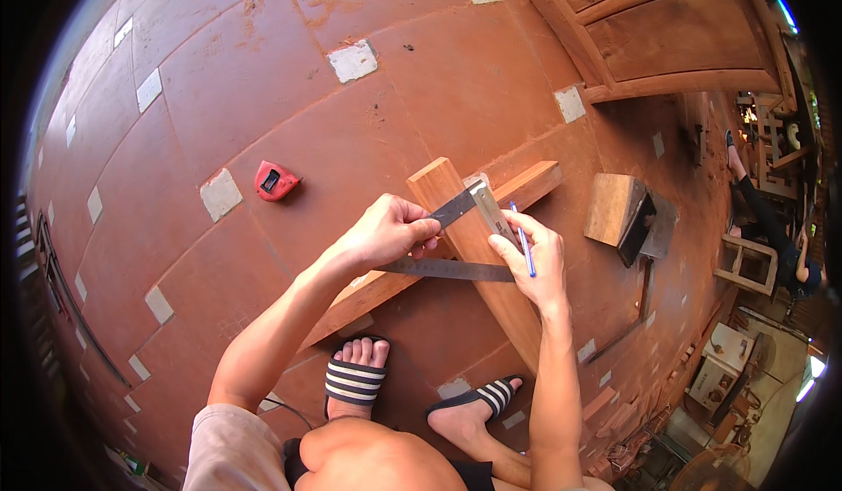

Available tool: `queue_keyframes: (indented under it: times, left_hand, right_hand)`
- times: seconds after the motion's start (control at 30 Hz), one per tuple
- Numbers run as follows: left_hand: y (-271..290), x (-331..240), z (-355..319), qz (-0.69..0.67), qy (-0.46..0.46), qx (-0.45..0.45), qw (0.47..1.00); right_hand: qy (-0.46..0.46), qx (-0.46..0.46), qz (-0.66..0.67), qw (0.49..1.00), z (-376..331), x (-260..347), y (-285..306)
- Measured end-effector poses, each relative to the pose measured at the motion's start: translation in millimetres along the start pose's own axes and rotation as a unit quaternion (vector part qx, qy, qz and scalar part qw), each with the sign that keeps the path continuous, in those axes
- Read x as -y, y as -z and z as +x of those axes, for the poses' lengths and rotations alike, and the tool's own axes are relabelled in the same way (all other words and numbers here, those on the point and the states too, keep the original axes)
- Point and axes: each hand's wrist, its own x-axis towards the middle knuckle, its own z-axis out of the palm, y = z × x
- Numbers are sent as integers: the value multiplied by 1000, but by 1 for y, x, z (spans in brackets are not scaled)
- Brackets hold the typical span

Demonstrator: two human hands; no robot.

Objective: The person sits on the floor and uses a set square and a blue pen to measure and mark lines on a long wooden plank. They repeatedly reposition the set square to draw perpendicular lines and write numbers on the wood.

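Note:
A square with a dark metal blade point(455, 209) and a pale stock point(493, 214) lies over a wooden beam point(489, 273). My left hand point(392, 230) is closed, its thumb and fingers pinching the end of the blade. My right hand point(539, 261) grips the stock, with a blue pen point(524, 241) also held between its fingers. A steel ruler-like strip point(447, 269) crosses the beam below the square; its right end passes behind my right hand. Under this beam a second wooden beam point(353, 306) runs crosswise, partly hidden by my hands.
A red tape measure point(276, 181) sits on the tiled floor to the left. At right stand a wooden block point(611, 210) and a dark object point(638, 230). A paneled wooden frame point(675, 39) is at the upper right. Another person point(798, 267) is at the far right edge.

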Motion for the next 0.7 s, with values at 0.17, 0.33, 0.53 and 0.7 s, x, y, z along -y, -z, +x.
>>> queue_keyframes:
  times: [0.17,0.33,0.53,0.7]
  left_hand:
    - [24,-13,0,-4,-14,-5,1000]
    - [34,-13,4,2,-13,-8,1000]
    - [36,-9,7,-21,-27,4,999]
    - [37,-9,7,-35,-25,13,999]
  right_hand:
    - [60,-52,28,996,15,-1,-21]
    - [61,-59,63,994,21,1,-29]
    - [52,-53,56,996,21,2,-28]
    - [55,-50,65,995,21,-2,-29]
